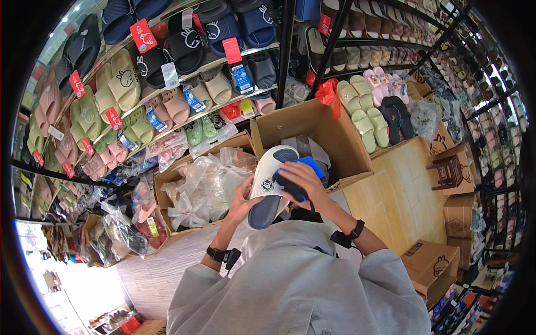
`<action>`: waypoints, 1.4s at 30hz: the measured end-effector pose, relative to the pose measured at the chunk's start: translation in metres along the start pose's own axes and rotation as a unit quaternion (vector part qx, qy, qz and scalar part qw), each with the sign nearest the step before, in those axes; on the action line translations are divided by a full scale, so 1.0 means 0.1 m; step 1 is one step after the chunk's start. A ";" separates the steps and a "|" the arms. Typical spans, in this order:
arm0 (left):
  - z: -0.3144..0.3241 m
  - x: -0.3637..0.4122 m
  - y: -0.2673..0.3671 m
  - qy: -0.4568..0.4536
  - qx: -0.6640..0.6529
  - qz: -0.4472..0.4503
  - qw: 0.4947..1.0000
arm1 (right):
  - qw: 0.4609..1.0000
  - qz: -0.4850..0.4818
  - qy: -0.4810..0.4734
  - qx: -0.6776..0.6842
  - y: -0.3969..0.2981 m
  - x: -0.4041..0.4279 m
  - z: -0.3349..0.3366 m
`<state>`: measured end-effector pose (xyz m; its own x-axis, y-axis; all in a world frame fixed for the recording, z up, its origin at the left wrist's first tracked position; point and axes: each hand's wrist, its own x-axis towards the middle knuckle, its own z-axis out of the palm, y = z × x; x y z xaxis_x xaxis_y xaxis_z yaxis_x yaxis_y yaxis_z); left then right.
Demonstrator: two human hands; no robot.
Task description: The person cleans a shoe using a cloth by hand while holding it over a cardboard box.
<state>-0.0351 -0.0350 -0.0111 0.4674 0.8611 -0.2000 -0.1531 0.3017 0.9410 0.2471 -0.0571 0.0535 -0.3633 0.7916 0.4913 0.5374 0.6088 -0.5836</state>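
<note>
My left hand [243, 199] grips the side of a white slide sandal [266, 169] with a dark grey-blue footbed and a round dark emblem on its strap. The sandal is held up in front of my chest, above the edges of two cardboard boxes. In my right hand [305, 180] is a blue-and-black handheld tool [293, 186], pressed close against the sandal's strap; my fingers cover much of it, so its exact kind cannot be told. A pale edge under the sandal, near my right fingers, may be a second sandal. Black straps circle both wrists.
An open cardboard box [347, 167] and another full of plastic-bagged slippers [205, 184] stand before me. Shelves of tagged slides [184, 46] rise at left. Green slides [364, 125] lie beyond the open box. A small wooden stool [446, 172] and cartons [433, 266] stand at right.
</note>
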 end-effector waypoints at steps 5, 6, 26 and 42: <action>0.03 0.00 0.02 0.004 -0.016 -0.009 1.000 | 0.998 0.060 0.022 0.001 -0.04 0.04 -0.04; 0.03 0.00 0.01 0.007 -0.021 -0.013 1.000 | 0.999 0.042 0.021 -0.013 -0.10 0.04 -0.03; 0.10 0.03 -0.03 0.014 -0.073 -0.017 0.997 | 1.000 -0.005 0.006 -0.011 -0.25 -0.04 -0.04; 0.12 0.00 -0.03 0.031 -0.096 -0.044 0.994 | 0.998 0.032 0.043 -0.021 -0.20 -0.05 -0.11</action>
<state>-0.0240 -0.0405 -0.0106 0.4330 0.8494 -0.3017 -0.2793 0.4446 0.8511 0.2468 -0.0737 0.0700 -0.2617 0.8199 0.5092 0.5897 0.5535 -0.5881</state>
